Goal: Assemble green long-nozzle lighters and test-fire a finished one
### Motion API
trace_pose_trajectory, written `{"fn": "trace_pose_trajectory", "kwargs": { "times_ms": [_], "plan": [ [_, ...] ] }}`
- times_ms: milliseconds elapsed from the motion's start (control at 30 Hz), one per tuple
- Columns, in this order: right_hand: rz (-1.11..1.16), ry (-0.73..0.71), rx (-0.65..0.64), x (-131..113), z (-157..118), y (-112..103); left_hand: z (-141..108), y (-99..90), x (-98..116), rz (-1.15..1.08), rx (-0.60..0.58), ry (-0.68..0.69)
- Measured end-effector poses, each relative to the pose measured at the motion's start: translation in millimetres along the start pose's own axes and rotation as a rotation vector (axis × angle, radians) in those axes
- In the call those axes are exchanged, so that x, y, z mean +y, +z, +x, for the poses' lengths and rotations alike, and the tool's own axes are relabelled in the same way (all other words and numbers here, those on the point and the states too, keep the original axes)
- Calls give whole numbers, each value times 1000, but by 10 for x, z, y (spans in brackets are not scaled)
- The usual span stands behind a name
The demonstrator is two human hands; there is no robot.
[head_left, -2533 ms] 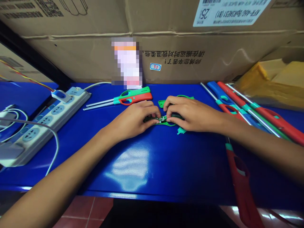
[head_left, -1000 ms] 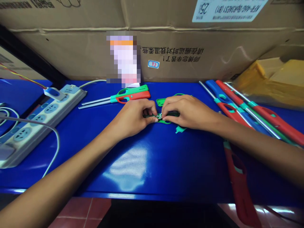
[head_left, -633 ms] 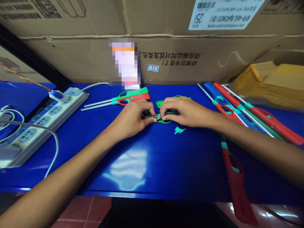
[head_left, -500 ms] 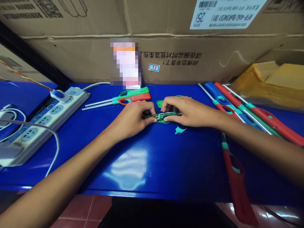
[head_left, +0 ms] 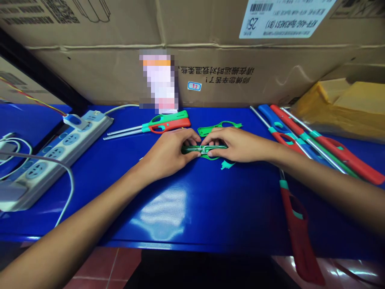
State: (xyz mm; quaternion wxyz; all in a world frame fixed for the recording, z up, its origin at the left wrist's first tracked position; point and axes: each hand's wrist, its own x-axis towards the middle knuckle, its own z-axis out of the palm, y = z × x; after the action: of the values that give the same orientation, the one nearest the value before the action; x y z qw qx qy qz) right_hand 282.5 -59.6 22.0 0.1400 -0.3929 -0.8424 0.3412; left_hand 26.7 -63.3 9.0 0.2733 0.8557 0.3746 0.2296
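Left hand (head_left: 170, 154) and right hand (head_left: 237, 145) pinch a dark green lighter part (head_left: 189, 149)
It is held at the middle of the blue surface (head_left: 240, 208), just beside a green plastic shell (head_left: 218, 128). Both hands grasp it with the fingertips. If this pinch becomes loose, the small metal piece (head_left: 203, 149) in its middle could slip out and fall.

A long dark-green plastic lighter shell (head_left: 192, 149) lies level from left to right, a small silver metal part (head_left: 203, 149) at its centre and a bright green curved plastic piece (head_left: 211, 158) just beneath.
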Motion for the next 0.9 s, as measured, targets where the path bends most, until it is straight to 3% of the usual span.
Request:
{"fn": "trace_pose_trajectory", "kwargs": {
  "times_ms": [333, 900],
  "plan": [
    [7, -44, 22, -25, -31, 91, -3, -17, -3, 100, -86, 143],
    [-94, -161, 108, 114, -18, 183, 4, 76, -134, 175, -120, 173]
  ]
}}
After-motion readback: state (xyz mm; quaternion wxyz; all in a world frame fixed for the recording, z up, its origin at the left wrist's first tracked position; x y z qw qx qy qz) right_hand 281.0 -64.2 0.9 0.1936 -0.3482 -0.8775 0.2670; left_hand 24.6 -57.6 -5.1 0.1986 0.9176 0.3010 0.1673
